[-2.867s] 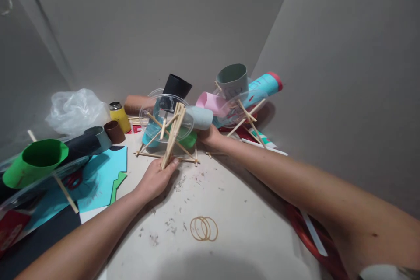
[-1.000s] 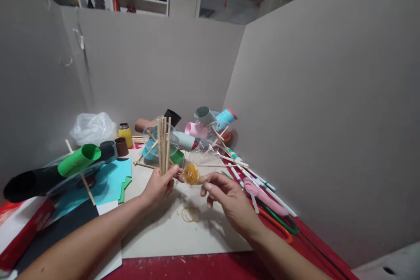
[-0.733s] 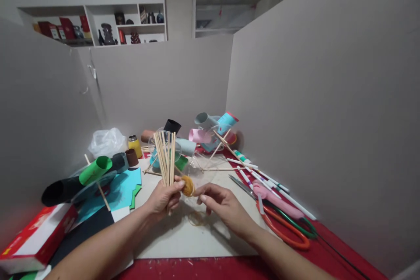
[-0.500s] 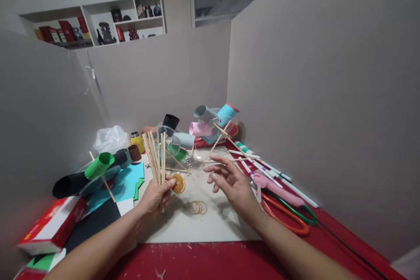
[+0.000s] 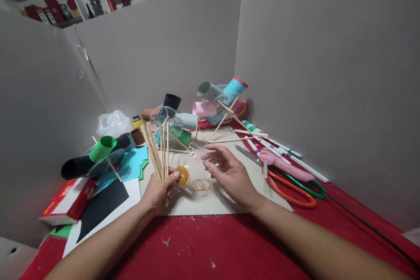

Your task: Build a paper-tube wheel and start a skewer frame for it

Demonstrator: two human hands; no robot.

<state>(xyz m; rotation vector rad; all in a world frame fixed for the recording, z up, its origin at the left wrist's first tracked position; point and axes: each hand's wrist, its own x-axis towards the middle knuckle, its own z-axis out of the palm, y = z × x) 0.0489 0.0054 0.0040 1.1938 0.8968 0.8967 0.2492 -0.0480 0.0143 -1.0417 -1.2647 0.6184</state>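
Observation:
My left hand point(image 5: 159, 190) is closed round a bundle of thin wooden sticks point(image 5: 160, 151), which stand nearly upright. A clump of yellow rubber bands point(image 5: 183, 176) shows at the tip of its thumb; whether the thumb pinches it or only touches it is unclear. A few loose rubber bands point(image 5: 201, 184) lie on the pale board point(image 5: 210, 204) between the hands. To their right, my right hand point(image 5: 231, 175) hovers with fingers curved and apart, holding nothing. Beyond it are frames of joined sticks point(image 5: 223, 122) carrying clear discs and paper tubes.
On the right lie orange-handled scissors point(image 5: 288, 190), a pink glue gun point(image 5: 285, 167) with a black cord and several white markers point(image 5: 310, 169). At left are a red-and-white box point(image 5: 68, 201), black paper point(image 5: 103, 208) and a green paper tube point(image 5: 103, 148). Grey partitions point(image 5: 321, 70) enclose the table.
The view has tilted down, so the background sits higher in the picture. Both hands are nearer the loose rubber bands. The left still holds the sticks; the right is still empty.

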